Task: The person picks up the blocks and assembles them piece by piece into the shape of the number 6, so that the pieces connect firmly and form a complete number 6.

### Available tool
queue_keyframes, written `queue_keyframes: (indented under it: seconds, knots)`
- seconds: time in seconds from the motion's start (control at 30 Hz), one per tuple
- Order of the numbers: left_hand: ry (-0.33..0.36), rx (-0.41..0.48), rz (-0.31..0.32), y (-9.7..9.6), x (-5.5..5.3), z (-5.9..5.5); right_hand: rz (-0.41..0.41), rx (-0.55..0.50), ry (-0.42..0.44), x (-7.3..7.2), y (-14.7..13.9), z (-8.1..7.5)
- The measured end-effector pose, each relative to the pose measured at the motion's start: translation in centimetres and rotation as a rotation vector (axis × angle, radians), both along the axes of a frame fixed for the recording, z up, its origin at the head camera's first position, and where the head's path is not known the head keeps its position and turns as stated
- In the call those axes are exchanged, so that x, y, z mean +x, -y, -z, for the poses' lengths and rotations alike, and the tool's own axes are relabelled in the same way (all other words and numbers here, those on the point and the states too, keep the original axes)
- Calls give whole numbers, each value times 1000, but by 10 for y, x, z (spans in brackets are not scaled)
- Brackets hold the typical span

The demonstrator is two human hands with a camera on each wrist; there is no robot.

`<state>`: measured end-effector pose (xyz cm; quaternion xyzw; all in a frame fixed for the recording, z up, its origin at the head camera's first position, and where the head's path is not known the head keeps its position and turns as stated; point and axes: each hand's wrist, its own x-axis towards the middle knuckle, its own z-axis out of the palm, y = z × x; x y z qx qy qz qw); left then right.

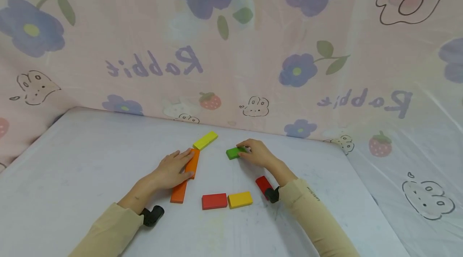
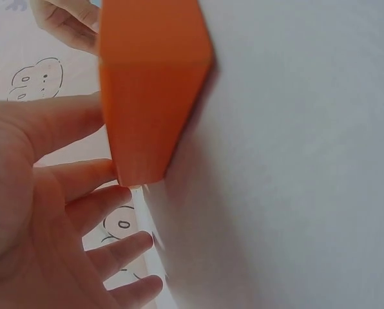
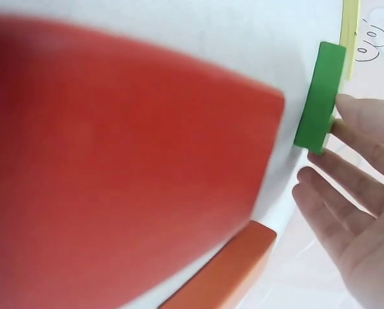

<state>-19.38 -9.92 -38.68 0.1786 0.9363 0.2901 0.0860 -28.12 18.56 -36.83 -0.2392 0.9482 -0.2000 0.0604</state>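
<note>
Two orange blocks form a slanting line in the head view, the far orange block point(image 1: 193, 164) and the near orange block point(image 1: 178, 193). My left hand point(image 1: 173, 169) lies at the far one, its thumb and index finger spread along it; in the left wrist view an orange block point(image 2: 150, 116) stands against the fingertips. My right hand point(image 1: 257, 153) pinches a green block point(image 1: 233, 153) between thumb and fingers. That green block point(image 3: 321, 96) appears beside the fingertips in the right wrist view. A bright yellow block point(image 1: 205, 140) lies just beyond the left hand's orange block.
Nearer me lie a red block point(image 1: 214, 201) and a golden yellow block point(image 1: 240, 200), end to end. Another red block point(image 1: 263, 184) is partly covered by the right wrist camera. The right wrist view shows an orange block point(image 3: 227, 270). A patterned curtain point(image 1: 231, 68) hangs behind.
</note>
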Motion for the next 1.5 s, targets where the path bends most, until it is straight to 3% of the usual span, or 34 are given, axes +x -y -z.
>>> queue_keyframes:
  seconds: [0.5,1.23,1.5]
  knots:
    - [-11,3,2,-1,1,1,27,-59,161,7,5,-2]
    - [-46,-21,-18,-3,0,3,53,-93,182,25,27,1]
    - [-44,-28,-38,-5,2,1,23,-94,191,30,36,1]
